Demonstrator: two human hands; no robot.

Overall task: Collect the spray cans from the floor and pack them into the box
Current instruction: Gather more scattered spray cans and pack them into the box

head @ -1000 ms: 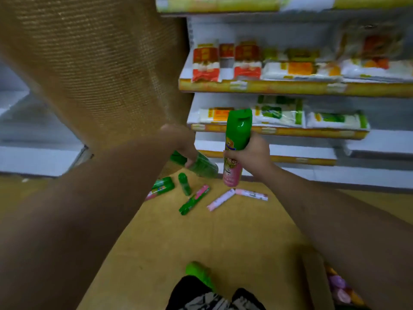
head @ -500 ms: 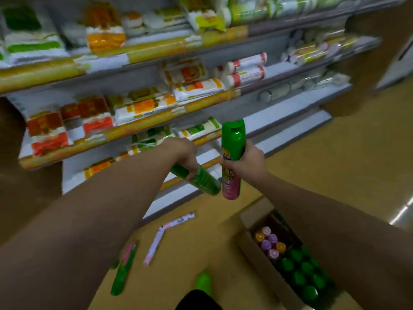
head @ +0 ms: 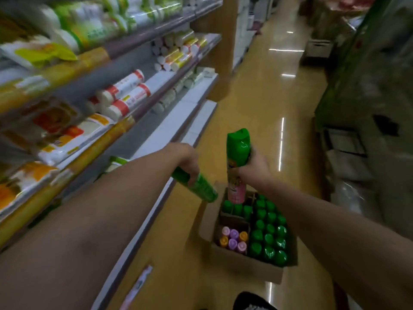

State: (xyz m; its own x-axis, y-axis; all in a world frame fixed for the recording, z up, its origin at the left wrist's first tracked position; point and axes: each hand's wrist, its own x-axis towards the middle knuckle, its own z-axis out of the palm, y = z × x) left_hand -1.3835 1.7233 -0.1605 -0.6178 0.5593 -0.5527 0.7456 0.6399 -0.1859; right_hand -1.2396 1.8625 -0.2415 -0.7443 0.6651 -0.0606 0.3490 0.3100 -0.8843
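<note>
My left hand [head: 186,161] grips a green spray can [head: 197,186] that slants down to the right, its end close to the box's left rim. An upright spray can [head: 237,162] with a green cap and pink lower body is held by my right hand [head: 253,168] above the far end of the box. The cardboard box [head: 245,264] stands open on the floor, holding several green-capped cans [head: 269,239] and a small group of purple, pink and orange caps [head: 233,240]. One pink can [head: 137,287] lies on the floor at the bottom left.
Stocked shop shelves [head: 125,101] run along the left, their white base ledge beside the box. A shiny yellow aisle floor [head: 263,104] stretches ahead. Dark shelving and boxes [head: 348,139] line the right side. My knee [head: 252,302] shows at the bottom edge.
My view has swung right, from the cans on the floor to the box. Both hands carried their cans along and now hang over the box's far end.
</note>
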